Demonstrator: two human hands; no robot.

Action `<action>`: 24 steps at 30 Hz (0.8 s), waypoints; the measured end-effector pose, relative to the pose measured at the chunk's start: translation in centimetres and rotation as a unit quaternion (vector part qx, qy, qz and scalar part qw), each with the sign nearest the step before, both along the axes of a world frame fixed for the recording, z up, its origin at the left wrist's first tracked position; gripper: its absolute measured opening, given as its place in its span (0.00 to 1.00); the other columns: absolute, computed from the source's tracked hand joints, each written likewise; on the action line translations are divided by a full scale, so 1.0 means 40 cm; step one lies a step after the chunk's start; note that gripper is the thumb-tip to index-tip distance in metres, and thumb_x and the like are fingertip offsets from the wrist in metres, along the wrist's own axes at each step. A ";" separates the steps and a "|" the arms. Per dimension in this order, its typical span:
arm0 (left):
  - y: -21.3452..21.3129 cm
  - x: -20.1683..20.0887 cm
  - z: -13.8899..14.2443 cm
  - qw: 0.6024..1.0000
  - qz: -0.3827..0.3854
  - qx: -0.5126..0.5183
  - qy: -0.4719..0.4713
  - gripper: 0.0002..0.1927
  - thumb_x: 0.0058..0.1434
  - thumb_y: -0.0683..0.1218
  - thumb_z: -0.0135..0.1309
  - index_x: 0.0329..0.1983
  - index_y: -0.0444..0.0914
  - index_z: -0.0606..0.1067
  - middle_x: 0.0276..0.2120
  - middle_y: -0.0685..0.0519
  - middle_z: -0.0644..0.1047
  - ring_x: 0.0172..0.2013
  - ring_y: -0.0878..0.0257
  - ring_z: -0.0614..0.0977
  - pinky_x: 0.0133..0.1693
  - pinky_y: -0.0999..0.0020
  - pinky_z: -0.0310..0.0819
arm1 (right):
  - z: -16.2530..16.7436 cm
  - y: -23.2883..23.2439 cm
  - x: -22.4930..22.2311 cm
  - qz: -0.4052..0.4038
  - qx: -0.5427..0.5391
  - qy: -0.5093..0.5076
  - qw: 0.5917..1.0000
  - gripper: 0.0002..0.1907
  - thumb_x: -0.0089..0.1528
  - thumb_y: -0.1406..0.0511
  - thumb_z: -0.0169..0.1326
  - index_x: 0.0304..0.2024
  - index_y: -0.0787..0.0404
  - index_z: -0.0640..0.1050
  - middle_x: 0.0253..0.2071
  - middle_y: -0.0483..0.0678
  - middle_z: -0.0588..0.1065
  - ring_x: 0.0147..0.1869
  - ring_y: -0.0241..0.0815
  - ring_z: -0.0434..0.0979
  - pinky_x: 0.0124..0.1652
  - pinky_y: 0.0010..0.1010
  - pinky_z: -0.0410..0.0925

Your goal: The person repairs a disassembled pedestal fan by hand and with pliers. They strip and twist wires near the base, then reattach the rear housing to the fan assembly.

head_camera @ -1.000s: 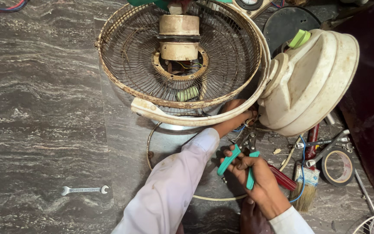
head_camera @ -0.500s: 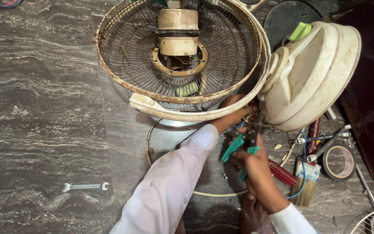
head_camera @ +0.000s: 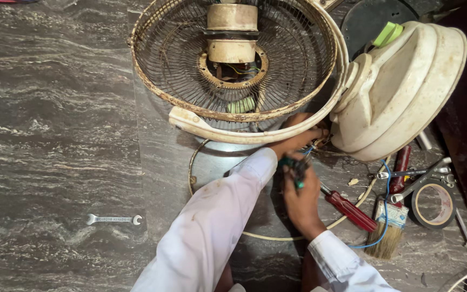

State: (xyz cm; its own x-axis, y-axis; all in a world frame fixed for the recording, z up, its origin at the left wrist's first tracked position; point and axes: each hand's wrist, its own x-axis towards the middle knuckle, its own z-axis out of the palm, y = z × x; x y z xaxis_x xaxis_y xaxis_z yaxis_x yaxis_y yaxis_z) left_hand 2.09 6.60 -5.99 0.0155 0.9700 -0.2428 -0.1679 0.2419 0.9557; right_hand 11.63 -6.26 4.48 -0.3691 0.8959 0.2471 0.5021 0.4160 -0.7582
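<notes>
The floor is a dark grey stone slab floor (head_camera: 44,108) with wavy white streaks. Soft light is shining on it. A small silver metal spanner (head_camera: 113,219) is lying there alone.

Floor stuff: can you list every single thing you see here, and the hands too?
Fan cage: one, rusty cream, top middle.
Motor: one, cream, inside cage.
Fan base: one, cream, upper right.
Spanner: one, silver, lower left floor.
Screwdriver: one, red handle, beside right hand.
Brush: one, straw bristles, lower right.
Tape roll: one, dark, right.
Pliers: one, green grips, in right hand.
Left hand: under cage rim; grip hidden.
Right hand: below it, holding pliers.
</notes>
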 end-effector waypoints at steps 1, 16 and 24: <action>-0.002 -0.001 -0.001 0.997 0.001 -0.039 -0.066 0.18 0.55 0.45 0.64 0.47 0.37 0.74 0.39 0.51 0.78 0.42 0.56 0.83 0.39 0.54 0.81 | 0.006 0.000 0.003 -0.055 -0.127 0.041 0.990 0.17 0.68 0.71 0.51 0.61 0.61 0.69 0.40 0.51 0.76 0.36 0.39 0.74 0.35 0.30 0.68; 0.014 -0.037 -0.041 0.993 -0.063 0.076 -0.067 0.20 0.62 0.44 0.60 0.54 0.29 0.75 0.40 0.45 0.81 0.37 0.61 0.83 0.35 0.67 0.82 | 0.079 -0.046 0.070 0.034 -0.243 0.021 0.969 0.42 0.65 0.73 0.51 0.79 0.60 0.51 0.69 0.62 0.63 0.69 0.52 0.62 0.63 0.41 0.55; 0.014 -0.053 0.002 0.986 -0.080 -0.014 -0.147 0.21 0.60 0.45 0.61 0.53 0.31 0.72 0.36 0.48 0.78 0.28 0.63 0.83 0.28 0.69 0.81 | 0.086 0.005 0.009 0.080 -0.329 0.153 0.928 0.46 0.55 0.80 0.53 0.74 0.57 0.54 0.76 0.53 0.57 0.80 0.45 0.54 0.70 0.34 0.52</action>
State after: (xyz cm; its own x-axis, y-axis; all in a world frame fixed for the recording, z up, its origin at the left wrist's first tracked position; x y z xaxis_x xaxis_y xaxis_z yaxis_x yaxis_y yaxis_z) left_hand -0.04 7.15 -5.92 0.2421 0.9422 -0.2315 -0.3944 0.3136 0.8638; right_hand 11.98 -6.08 7.93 -0.5126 0.8300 -0.2199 0.1929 -0.1382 -0.9714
